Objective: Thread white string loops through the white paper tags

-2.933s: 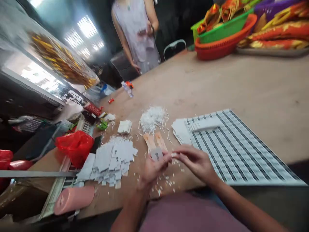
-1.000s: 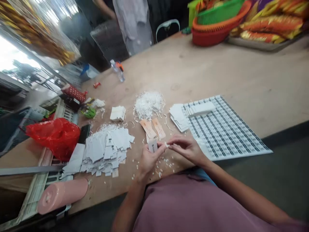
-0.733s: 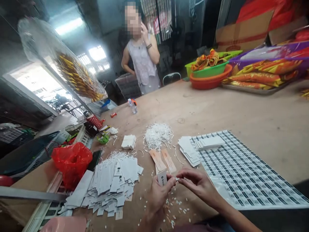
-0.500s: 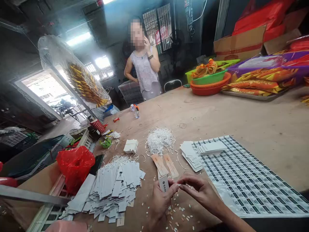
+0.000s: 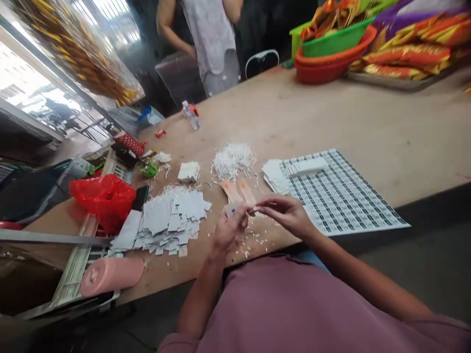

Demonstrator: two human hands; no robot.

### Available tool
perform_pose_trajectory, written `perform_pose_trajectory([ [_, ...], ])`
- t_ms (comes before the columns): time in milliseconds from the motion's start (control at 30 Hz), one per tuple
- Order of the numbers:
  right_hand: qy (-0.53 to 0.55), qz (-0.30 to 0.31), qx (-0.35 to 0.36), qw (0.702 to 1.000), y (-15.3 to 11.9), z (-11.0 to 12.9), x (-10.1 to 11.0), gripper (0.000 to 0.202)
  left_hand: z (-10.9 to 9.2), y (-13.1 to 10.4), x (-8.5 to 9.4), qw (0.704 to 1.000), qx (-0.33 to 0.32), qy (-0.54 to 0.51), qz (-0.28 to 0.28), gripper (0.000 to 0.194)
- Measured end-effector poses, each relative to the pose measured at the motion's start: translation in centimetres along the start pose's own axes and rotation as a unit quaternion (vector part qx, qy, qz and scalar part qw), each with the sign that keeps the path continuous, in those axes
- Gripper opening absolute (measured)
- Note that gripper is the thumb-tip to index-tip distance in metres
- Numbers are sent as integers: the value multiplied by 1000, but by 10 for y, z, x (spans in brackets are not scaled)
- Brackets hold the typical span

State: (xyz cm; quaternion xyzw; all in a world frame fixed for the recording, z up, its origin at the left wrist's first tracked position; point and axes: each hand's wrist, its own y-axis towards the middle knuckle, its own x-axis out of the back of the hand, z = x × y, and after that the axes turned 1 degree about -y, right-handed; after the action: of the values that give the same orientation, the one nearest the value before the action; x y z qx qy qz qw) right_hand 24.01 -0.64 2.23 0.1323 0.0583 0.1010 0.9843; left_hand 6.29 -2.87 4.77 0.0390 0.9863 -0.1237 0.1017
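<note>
Printed tag (image 5: 231, 209), nearer the wearer than string heap (image 5: 233, 161): left hand (image 5: 227, 231) pinching, seemingly to steady; right hand (image 5: 289, 215), grip unclear.

A red bag (image 5: 105, 198) is sitting at the left of the frame, with a pink container (image 5: 112, 275) below it. At upper centre-left, 1 bottle (image 5: 192, 116) is catching light. At upper right, a green basket (image 5: 336, 41) is resting in an orange basket (image 5: 333, 60), and a tray (image 5: 386, 84) is holding packets (image 5: 415, 55). 1 co-worker (image 5: 211, 39) is standing at top centre.
</note>
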Motion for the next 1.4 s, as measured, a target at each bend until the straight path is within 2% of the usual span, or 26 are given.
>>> perform_pose_trajectory([
  [100, 14, 7, -1, 1000, -1, 3, 1, 18, -4, -1, -2, 1000, 12, -4, 12, 45],
  [267, 0, 9, -11, 1000, -6, 7, 1, 18, -3, 0, -3, 1000, -10, 21, -2, 36],
  [467, 21, 16, -9, 1000, -8, 0, 4, 15, -2, 1, -5, 1000, -4, 19, -9, 35],
  [533, -5, -19, 18, 1000, -10, -3, 3, 15, -1, 2, -7, 1000, -2, 7, -21, 34],
  [633, -100, -135, 88, 982, -13, -6, -1, 12, 5, 5, -11, 996, -15, -38, -74, 34],
  [700, -123, -154, 100, 975, -15, -9, -5, 7, 12, 7, -16, 992, -24, -65, -106, 34],
  [800, -39, -117, 28, 992, -13, -13, -9, 8, 25, 7, -25, 991, -32, -59, -111, 35],
  [933, 68, -63, -57, 994, -9, -16, -9, 20, 39, 5, -29, 994, -49, -15, -97, 32],
  [1033, 55, -35, -53, 996, -9, -18, -8, 24, 43, 6, -26, 992, -77, 17, -97, 27],
  [1167, -9, -64, -13, 998, -9, -20, -4, 21, 35, 4, -17, 985, -111, 113, -69, 25],
  [1267, -77, -41, 13, 996, -9, -18, 3, 16, 20, 4, -8, 961, -180, 180, -109, 24],
  [1333, -92, -11, 8, 996, -10, -16, 6, 16, 11, 5, -2, 962, -167, 190, -101, 27],
  [1400, -68, 11, -12, 998, -11, -13, 7, 20, 6, 7, 0, 979, -92, 180, -40, 32],
])
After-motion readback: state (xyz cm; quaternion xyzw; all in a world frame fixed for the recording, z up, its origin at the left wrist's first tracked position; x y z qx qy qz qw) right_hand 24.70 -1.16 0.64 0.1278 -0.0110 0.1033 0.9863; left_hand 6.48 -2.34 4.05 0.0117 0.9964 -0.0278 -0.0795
